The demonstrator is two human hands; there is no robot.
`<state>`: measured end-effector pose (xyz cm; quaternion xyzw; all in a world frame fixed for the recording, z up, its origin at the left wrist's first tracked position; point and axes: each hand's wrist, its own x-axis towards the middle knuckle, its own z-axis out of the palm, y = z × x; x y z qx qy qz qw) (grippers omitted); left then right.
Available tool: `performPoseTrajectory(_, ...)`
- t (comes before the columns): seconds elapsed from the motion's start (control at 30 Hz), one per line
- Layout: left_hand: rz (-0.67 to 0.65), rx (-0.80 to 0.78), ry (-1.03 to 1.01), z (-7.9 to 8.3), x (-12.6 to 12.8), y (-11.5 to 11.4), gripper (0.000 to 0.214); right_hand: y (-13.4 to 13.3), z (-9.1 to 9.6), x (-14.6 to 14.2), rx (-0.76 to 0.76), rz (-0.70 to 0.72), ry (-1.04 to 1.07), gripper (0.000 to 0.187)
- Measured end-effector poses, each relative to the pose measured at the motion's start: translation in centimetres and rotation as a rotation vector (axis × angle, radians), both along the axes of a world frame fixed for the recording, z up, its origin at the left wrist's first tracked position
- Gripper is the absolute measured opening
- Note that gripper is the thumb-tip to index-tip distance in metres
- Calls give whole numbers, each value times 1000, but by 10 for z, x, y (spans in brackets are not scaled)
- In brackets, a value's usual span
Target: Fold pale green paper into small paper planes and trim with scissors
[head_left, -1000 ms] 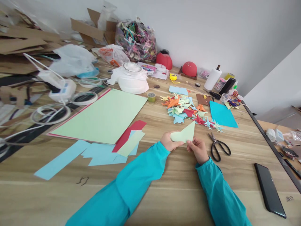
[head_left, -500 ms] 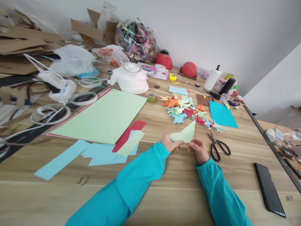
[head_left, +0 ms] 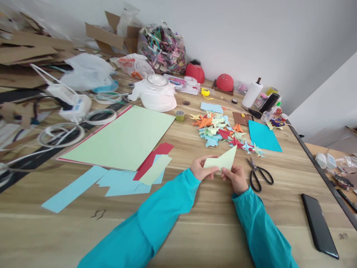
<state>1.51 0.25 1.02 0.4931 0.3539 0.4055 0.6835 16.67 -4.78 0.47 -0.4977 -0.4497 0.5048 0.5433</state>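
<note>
A folded sheet of pale green paper [head_left: 221,160] is held up above the table between my two hands, one pointed corner rising at its right. My left hand [head_left: 202,169] grips its left end, thumb in front and fingers behind. At the lower right edge, my right hand [head_left: 234,178] pinches the paper between thumb and fingers. Just beyond the hands lies a pile of cut paper stars [head_left: 213,128] in orange, red, blue and green. Black-handled scissors [head_left: 255,173] rest to the right of my right hand, blades pointing away.
Left of my hands lie blue paper pieces [head_left: 122,182], a red paper scrap [head_left: 152,160] and a large pale green sheet [head_left: 122,137]. A black phone [head_left: 319,225] lies at the right. Turquoise paper [head_left: 263,136], a thread spool [head_left: 180,115] and a white power strip [head_left: 75,108] sit farther back.
The paper's curved right part now looks flatter and more sharply folded, its point shifted slightly right. My right thumb has moved onto the paper's lower edge. The things on the table have stayed put.
</note>
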Motion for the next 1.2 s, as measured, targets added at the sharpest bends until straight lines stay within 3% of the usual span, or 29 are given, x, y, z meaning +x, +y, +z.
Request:
performPoseTrajectory(0.1, 8, -12, -10, 3, 2, -4, 68, 0, -1, 2, 3, 5, 39, 19)
performPoseTrajectory(0.4, 90, -45, 115, 7, 7, -9, 56, -1, -1, 0, 13, 40, 12, 18)
performPoseTrajectory(0.73, 68, 96, 162, 8, 3, -7, 50, -1, 2, -2, -1, 96, -103, 24)
performPoseTrajectory(1.2, 36, 116, 133, 0, -1, 4, 53, -2, 2, -2, -54, 69, -38, 26)
